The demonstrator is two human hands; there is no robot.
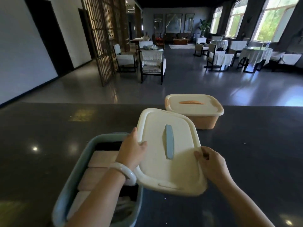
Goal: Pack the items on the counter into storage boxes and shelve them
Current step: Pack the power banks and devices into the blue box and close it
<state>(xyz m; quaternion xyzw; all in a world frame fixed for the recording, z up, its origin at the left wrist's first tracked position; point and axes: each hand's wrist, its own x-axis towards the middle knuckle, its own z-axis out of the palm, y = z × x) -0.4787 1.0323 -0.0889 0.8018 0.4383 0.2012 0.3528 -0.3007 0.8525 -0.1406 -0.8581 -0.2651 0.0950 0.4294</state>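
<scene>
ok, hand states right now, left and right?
Left hand: grips the left edge of the cream plastic lid with the blue handle.
Right hand: pinches the same lid's right edge.

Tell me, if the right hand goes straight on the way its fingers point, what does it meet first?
The right hand already grips the lid; its fingers point left across it, so next probably the blue handle.

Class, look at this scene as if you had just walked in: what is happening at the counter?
A person holds a cream lid with a blue handle in both hands, the left hand gripping its left edge and the right hand its near right edge. The lid is raised and tilted beside the open blue-grey storage box, which already holds folded items. A second, orange box sits farther back on the dark counter with its lid on.
</scene>
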